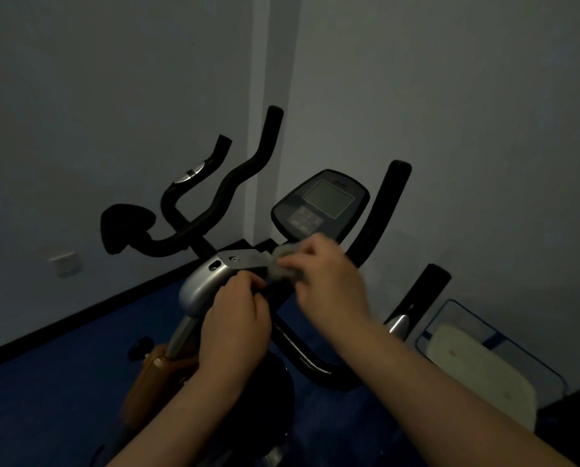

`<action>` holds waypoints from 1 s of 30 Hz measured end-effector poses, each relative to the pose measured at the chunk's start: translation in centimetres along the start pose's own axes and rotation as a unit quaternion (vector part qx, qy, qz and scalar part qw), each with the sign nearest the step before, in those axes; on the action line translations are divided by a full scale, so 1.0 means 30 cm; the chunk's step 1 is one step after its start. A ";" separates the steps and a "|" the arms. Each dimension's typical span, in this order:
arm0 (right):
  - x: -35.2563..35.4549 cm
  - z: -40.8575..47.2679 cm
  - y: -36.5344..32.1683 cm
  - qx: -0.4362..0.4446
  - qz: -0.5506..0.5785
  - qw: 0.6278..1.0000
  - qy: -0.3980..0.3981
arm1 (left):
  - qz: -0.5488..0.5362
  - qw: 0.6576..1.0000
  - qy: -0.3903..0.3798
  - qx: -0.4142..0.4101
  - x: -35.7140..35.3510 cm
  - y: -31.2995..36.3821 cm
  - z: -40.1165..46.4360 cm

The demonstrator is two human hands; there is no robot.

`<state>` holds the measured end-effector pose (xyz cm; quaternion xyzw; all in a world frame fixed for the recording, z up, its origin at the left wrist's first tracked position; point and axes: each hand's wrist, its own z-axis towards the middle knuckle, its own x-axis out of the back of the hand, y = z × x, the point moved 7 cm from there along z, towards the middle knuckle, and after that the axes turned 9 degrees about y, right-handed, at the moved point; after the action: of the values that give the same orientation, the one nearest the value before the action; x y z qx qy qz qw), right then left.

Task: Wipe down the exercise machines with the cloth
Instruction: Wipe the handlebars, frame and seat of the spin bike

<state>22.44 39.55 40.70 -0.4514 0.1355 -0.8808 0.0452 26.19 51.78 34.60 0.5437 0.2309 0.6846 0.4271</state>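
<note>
The bracket (204, 281) looks like brushed silver metal with a soft sheen; the post (180, 335) below is smooth grey metal; the handlebars (244, 170) are matt black, foam-like; the cloth (283, 261) is grey and fuzzy; the console (319, 205) is dull dark plastic.

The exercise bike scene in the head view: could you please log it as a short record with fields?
machine: exercise bike, silver handlebar housing, dark console above
cloth: grey cloth, against the housing below the console
right hand: right hand grips the cloth, blurred
left hand: left hand grips the bar beside the housing
floor: blue floor
wall: wall socket at left
</note>
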 end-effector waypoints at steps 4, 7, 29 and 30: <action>0.039 0.017 0.115 -0.053 -0.038 0.997 -0.050 | 0.034 0.999 0.005 -0.014 0.019 0.019 -0.011; 0.102 0.049 0.179 -0.104 -0.059 0.993 -0.002 | 0.069 0.996 0.022 -0.050 0.023 0.039 -0.017; 0.075 0.062 0.105 -0.045 -0.063 0.997 -0.010 | 0.092 0.992 0.028 -0.084 0.023 0.060 -0.023; 0.038 0.044 0.061 -0.021 -0.056 0.998 -0.022 | 0.096 0.991 0.026 -0.086 0.021 0.059 -0.024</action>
<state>22.78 37.31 41.81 -0.4780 0.1269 -0.8690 -0.0109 24.90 51.48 36.10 0.5066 0.1293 0.7535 0.3987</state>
